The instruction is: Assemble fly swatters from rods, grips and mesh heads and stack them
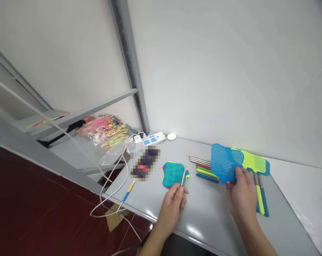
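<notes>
My left hand [172, 204] is closed on a thin silver rod [183, 176], whose tip points up over the edge of a stack of fly swatter heads [172, 175], teal on top. The rod's lower part is hidden in the hand. My right hand [242, 195] pinches a blue fly swatter head [221, 161] by its narrow end, mesh upward. Between the hands lie several swatter handles [207, 173] with silver rods and red, green and blue grips. Just beyond the right hand, fly swatters [253, 163] in yellow-green and blue lie with their handles toward me.
A blurred-out dark object [146, 164] lies left of the stack, with a cable [127, 192] leading from it. A power strip [153, 139] and a white round item [172, 137] stand by the wall. Bagged colourful items [107, 131] fill the shelf at left.
</notes>
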The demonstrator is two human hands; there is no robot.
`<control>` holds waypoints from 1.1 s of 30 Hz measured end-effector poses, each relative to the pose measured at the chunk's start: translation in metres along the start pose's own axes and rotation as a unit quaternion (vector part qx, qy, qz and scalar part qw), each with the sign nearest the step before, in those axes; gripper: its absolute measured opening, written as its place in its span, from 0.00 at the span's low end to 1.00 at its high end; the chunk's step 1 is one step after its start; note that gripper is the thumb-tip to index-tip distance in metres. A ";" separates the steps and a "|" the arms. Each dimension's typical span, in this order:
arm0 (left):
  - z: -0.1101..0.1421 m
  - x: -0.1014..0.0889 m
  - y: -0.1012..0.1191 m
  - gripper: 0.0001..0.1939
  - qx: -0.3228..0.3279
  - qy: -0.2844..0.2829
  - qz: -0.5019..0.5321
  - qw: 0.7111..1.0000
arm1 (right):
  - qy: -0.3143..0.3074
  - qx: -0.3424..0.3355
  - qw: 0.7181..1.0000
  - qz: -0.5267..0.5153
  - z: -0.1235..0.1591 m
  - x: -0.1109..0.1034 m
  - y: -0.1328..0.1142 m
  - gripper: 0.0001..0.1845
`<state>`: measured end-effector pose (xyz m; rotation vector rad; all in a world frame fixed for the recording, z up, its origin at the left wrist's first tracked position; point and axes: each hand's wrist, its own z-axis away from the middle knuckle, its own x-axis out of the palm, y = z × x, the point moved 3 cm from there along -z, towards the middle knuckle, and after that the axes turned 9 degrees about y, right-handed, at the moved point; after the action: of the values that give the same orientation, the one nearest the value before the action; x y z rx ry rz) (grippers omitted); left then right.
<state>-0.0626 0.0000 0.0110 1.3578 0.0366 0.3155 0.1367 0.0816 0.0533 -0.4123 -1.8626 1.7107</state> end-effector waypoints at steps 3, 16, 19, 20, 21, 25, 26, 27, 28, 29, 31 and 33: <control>-0.006 0.040 -0.001 0.20 0.008 -0.094 -0.049 0.994 | -0.024 0.216 0.962 -0.164 -0.009 -0.028 0.005 0.13; -0.005 0.091 0.001 0.15 0.158 -0.169 -0.255 0.939 | -0.144 0.132 0.979 -0.057 -0.020 -0.085 0.013 0.20; -0.006 0.092 -0.001 0.14 0.161 -0.165 -0.269 0.935 | -0.115 0.129 0.983 -0.058 -0.020 -0.090 0.017 0.21; -0.006 0.093 -0.001 0.14 0.163 -0.168 -0.274 0.933 | -0.107 0.125 0.985 -0.061 -0.021 -0.092 0.018 0.20; -0.007 0.093 -0.002 0.14 0.165 -0.172 -0.280 0.930 | -0.106 0.119 0.985 -0.061 -0.021 -0.093 0.018 0.20; -0.008 0.093 -0.005 0.15 0.175 -0.180 -0.300 0.920 | -0.148 0.072 0.986 -0.013 -0.023 -0.095 0.012 0.22; -0.008 0.092 -0.006 0.15 0.178 -0.182 -0.304 0.918 | -0.163 0.056 0.985 0.011 -0.023 -0.095 0.008 0.23; -0.008 0.092 -0.007 0.16 0.180 -0.184 -0.307 0.916 | -0.176 0.040 0.983 0.034 -0.023 -0.095 0.005 0.24; -0.008 0.092 -0.008 0.16 0.181 -0.186 -0.308 0.915 | -0.184 0.026 0.981 0.051 -0.023 -0.094 0.003 0.24; -0.008 0.091 -0.009 0.16 0.181 -0.185 -0.306 0.916 | -0.187 0.016 0.980 0.062 -0.024 -0.095 0.001 0.24; -0.008 0.091 -0.009 0.16 0.178 -0.180 -0.297 0.921 | -0.174 0.008 0.983 0.066 -0.026 -0.096 -0.001 0.23; -0.007 0.091 -0.009 0.16 0.174 -0.179 -0.291 0.924 | -0.159 0.004 0.985 0.065 -0.029 -0.098 -0.001 0.23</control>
<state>0.0243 0.0276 0.0151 1.6658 0.1943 -0.4647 0.2311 0.0477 0.0357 -0.2743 -2.0896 1.9638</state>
